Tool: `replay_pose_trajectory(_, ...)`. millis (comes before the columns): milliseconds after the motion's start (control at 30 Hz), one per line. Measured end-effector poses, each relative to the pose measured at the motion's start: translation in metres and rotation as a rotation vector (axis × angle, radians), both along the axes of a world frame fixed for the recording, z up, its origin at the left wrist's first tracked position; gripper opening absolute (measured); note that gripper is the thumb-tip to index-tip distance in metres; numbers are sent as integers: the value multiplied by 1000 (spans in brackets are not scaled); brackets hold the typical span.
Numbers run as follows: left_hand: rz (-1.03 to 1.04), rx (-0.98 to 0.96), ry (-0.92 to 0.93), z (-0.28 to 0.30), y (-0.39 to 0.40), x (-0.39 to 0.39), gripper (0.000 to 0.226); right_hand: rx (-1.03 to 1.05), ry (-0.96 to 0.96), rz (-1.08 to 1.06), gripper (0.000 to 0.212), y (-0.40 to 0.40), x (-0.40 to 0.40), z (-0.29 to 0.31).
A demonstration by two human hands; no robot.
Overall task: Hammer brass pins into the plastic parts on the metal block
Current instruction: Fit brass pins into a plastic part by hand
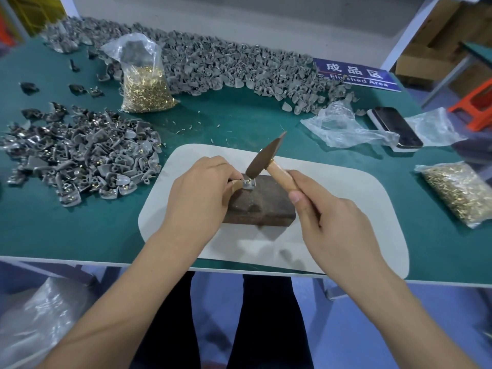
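Across the green table [239, 121], a long bank of grey plastic parts [226, 65] and a nearer heap [80, 155] suggest much remains, while on the metal block [262, 202] the left hand [198, 193] pinches one plastic part [247, 184] as the right hand [327, 209] grips the hammer [266, 158] on its brass pin [249, 179].

The left hand [198, 193] pinches a plastic part [249, 184] on the metal block [262, 206]; the right hand [327, 217] grips a hammer [262, 159] touching it.
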State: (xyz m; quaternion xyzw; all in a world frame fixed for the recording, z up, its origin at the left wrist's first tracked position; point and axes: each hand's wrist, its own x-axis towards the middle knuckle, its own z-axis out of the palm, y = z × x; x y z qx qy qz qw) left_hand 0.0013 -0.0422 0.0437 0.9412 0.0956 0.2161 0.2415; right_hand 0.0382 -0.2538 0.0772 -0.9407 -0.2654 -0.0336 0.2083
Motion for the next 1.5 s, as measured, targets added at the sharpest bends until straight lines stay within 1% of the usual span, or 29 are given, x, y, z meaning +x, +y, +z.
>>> replay_pose_trajectory(67,-3,6,-11,-1,0,0,7,-37,-28,9,33,1,0,-1)
replay_pose_trajectory(200,-13,-5,-23,-2,0,0,8,44,-55,-32,31,0,-1,-1)
replay_pose_trajectory(300,-19,-6,-31,-1,1,1,8,-34,-86,-2,26,0,-1,1)
replay_pose_trajectory(400,-19,-8,-25,-2,2,1,10,8,-80,-35,30,1,-1,1)
replay_pose_trajectory(500,-20,-13,-37,-2,2,0,10,-40,-78,-12,29,1,-2,2)
replay_pose_trajectory(567,-20,-16,-30,-2,2,0,10,18,-96,-55,33,1,-3,2)
replay_pose_trajectory(633,-19,-21,-31,-3,3,1,11,87,-67,-72,34,2,-6,2)
replay_pose_trajectory(733,-25,-23,-48,-4,3,0,11,-41,-47,-23,33,3,-6,3)
replay_pose_trajectory(767,-26,-24,-49,-4,3,0,11,-32,-55,-40,34,2,-4,5)
replay_pose_trajectory(867,-33,-50,-53,-4,3,1,11,82,-43,-79,38,3,-5,7)
replay_pose_trajectory(967,-34,-58,-56,-5,4,1,10,-43,-28,-30,34,4,-5,5)
replay_pose_trajectory(1000,-38,-58,-53,-5,4,1,10,-36,-41,-35,34,3,-3,5)
replay_pose_trajectory(1100,-27,-72,-46,-4,3,1,9,154,-54,-98,35,0,-6,3)
replay_pose_trajectory(1133,-19,-78,-46,-4,3,1,9,182,-56,-93,34,0,-8,2)
replay_pose_trajectory(1167,-20,-79,-44,-4,3,1,8,157,-49,-78,33,1,-9,2)
replay_pose_trajectory(1233,-38,-75,-40,-5,3,2,9,2,-39,-28,30,1,-10,3)
replay_pose_trajectory(1267,-44,-79,-37,-5,3,2,9,-28,-52,-30,30,0,-9,4)
replay_pose_trajectory(1333,-39,-99,-33,-6,3,2,9,52,-70,-93,33,-1,-11,6)
replay_pose_trajectory(1400,-26,-101,-36,-6,3,2,7,138,-50,-97,34,0,-15,6)
replay_pose_trajectory(1500,-44,-82,-43,-7,3,2,8,-15,-1,-43,29,2,-12,6)
